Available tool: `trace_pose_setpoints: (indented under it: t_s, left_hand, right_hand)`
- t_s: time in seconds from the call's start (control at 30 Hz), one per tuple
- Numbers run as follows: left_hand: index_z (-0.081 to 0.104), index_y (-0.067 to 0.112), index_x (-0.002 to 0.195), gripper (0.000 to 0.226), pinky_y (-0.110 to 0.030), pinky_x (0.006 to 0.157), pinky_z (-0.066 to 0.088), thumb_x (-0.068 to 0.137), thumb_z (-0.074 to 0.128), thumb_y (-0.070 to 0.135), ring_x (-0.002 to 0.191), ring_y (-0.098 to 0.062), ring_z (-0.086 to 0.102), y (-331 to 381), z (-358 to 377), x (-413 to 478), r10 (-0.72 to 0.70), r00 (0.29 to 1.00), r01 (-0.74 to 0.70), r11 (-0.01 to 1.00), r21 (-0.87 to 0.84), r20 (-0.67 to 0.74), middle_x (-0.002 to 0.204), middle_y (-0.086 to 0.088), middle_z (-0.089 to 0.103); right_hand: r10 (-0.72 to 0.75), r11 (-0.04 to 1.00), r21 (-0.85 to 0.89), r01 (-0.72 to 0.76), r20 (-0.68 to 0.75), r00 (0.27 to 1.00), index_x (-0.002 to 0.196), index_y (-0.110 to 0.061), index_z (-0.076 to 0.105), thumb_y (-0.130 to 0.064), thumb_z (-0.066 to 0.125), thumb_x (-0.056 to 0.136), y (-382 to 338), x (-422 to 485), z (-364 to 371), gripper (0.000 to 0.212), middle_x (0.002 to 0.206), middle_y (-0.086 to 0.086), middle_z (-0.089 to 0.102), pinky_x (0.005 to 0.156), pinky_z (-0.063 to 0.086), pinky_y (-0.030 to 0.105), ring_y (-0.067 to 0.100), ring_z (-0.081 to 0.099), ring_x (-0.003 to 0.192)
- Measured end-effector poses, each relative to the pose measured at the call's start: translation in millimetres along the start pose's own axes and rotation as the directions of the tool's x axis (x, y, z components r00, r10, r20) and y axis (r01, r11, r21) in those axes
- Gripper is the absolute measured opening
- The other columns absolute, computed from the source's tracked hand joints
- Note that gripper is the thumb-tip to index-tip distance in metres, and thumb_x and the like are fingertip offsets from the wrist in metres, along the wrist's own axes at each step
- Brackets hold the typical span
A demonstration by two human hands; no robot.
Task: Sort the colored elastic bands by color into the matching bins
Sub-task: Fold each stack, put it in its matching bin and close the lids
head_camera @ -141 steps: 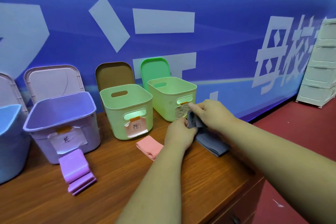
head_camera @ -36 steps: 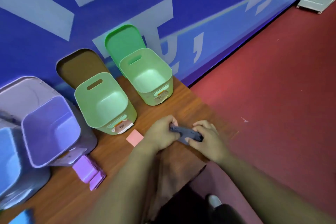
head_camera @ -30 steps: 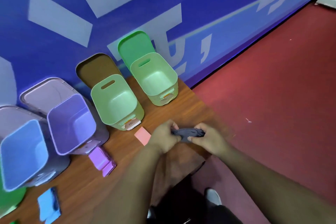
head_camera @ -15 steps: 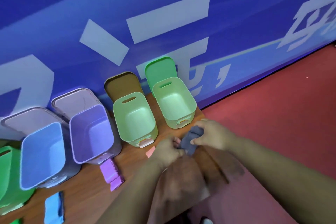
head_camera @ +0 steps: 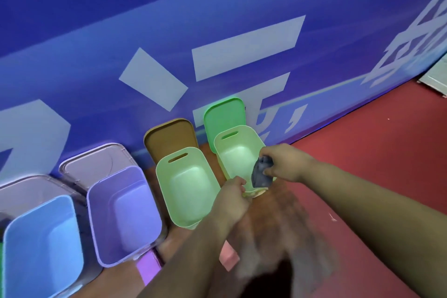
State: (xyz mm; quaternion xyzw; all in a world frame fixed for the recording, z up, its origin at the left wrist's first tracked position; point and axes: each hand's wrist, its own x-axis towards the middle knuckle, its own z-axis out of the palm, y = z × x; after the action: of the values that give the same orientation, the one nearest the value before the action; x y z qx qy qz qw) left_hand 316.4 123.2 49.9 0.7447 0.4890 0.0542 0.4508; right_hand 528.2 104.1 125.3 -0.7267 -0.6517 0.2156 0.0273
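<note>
Bins stand in a row along the wall with their mouths open, lids propped behind them, presumably to keep every opening free for drops. Left to right: blue bin; purple bin, with a purple band lying on the table just in front of it, unsorted; pale green bin, brown lid behind it; pink band on the table near that bin's front, partly hidden by the left forearm. Left hand is at the front rim of the last green bin, fingers curled; cannot tell whether they grip the rim or nothing, possibly steadying it. Right hand pinches the grey band between thumb and fingers, and it dangles over that bin's front corner. Judgement: a drop is set up.
</note>
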Motion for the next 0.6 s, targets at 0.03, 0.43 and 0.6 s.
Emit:
trace_pose_setpoints:
  t_s: [0.03, 0.43, 0.6]
  left_hand:
    - [0.062, 0.013, 0.135, 0.046, -0.019, 0.087, 0.042, 0.090, 0.068, 0.011, 0.112, -0.023, 0.065, -1, 0, 1, -0.003, 1.000, 0.003, 1.000, 0.002, -0.021, 0.121, -0.005, 0.066]
    - [0.080, 0.017, 0.107, 0.027, -0.027, 0.089, 0.050, 0.084, 0.070, 0.007, 0.096, -0.024, 0.070, 2, 14, 18, 0.001, 0.994, 0.008, 0.997, 0.082, -0.112, 0.106, -0.007, 0.072]
    - [0.081, 0.017, 0.100, 0.024, -0.028, 0.081, 0.050, 0.083, 0.067, 0.006, 0.090, -0.026, 0.069, 3, 15, 18, -0.002, 0.992, 0.015, 0.995, 0.096, -0.128, 0.098, -0.008, 0.069]
  right_hand:
    - [0.002, 1.000, 0.012, -0.002, -0.001, 1.000, 0.106, -0.021, 0.065, -0.028, 0.072, 0.089, 3, 9, 2, 0.020, 0.096, -0.004, 0.065, 0.072, 0.045, 0.033, 0.021, 0.058, 0.088]
    - [-0.127, 0.979, -0.111, 0.169, 0.313, 0.941, 0.112, -0.012, 0.063, -0.017, 0.064, 0.090, 27, 81, 60, 0.023, 0.113, 0.011, 0.067, 0.082, 0.050, 0.040, 0.035, 0.062, 0.106]
    - [-0.105, 0.961, -0.175, 0.215, 0.486, 0.867, 0.127, -0.011, 0.064, -0.019, 0.065, 0.094, 26, 100, 67, 0.034, 0.127, 0.011, 0.067, 0.077, 0.039, 0.028, 0.032, 0.062, 0.117]
